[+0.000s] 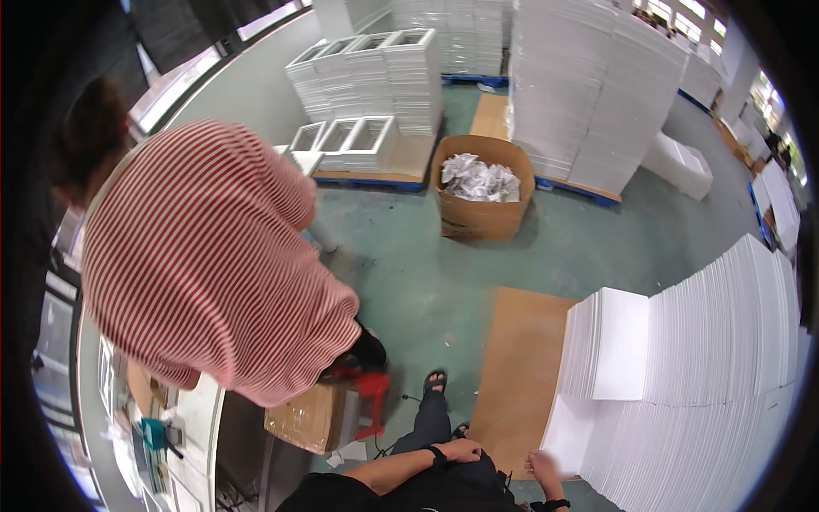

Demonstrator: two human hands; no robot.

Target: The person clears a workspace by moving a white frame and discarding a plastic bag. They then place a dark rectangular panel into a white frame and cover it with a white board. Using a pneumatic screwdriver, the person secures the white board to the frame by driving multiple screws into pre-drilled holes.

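My left hand (461, 450), a dark band on its wrist, hangs in front of my body above my leg. Its fingers look curled in, and I see nothing in them. My right hand (543, 467) is beside the near end of a tall stack of white panels (682, 367), apart from it as far as I can tell. Part of this hand is smeared, so its finger positions are unclear. Under the stack lies a flat brown board (516, 367) on the green floor.
At left, a person in a red-striped shirt (209, 264) bends over a white workbench (200, 435) with a teal tool (155, 433). A cardboard box (311, 418) and red stool (373, 401) are beside them. Ahead are a carton of crumpled wrapping (482, 218), stacked white frames (367, 85) and wrapped pallets (589, 94).
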